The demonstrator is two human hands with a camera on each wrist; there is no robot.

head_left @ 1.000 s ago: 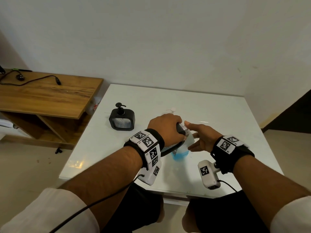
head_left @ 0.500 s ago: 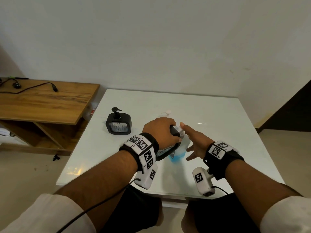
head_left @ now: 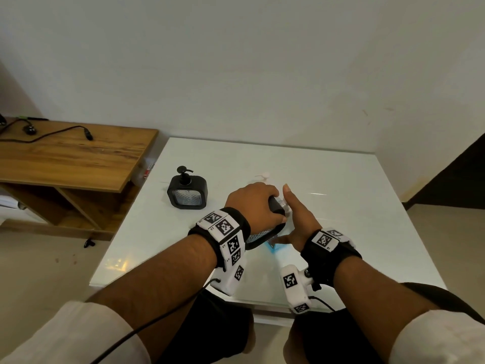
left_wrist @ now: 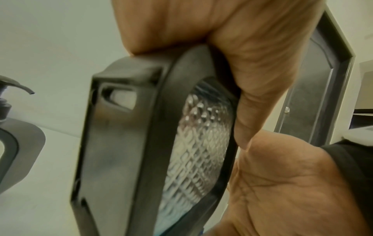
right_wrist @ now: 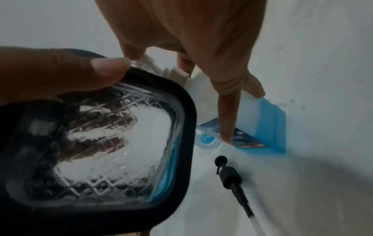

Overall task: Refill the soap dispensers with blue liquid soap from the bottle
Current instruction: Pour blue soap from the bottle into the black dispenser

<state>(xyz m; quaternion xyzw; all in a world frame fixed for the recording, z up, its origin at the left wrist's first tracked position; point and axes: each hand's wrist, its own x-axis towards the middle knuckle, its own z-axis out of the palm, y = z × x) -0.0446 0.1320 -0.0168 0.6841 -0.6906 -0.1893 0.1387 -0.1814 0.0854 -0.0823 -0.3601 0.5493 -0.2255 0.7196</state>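
Right wrist alone shows pump (right_wrist: 229,175) lying beside bottle (right_wrist: 262,121).

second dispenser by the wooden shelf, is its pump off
No, the second dispenser stands upright on the white table with its black pump fitted on top.

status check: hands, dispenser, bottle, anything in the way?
Left hand grips tilted black dispenser, pump off. Right hand rests open on soap bottle, blue soap low. Removed pump lies on table beside bottle. Second dispenser stands clear.
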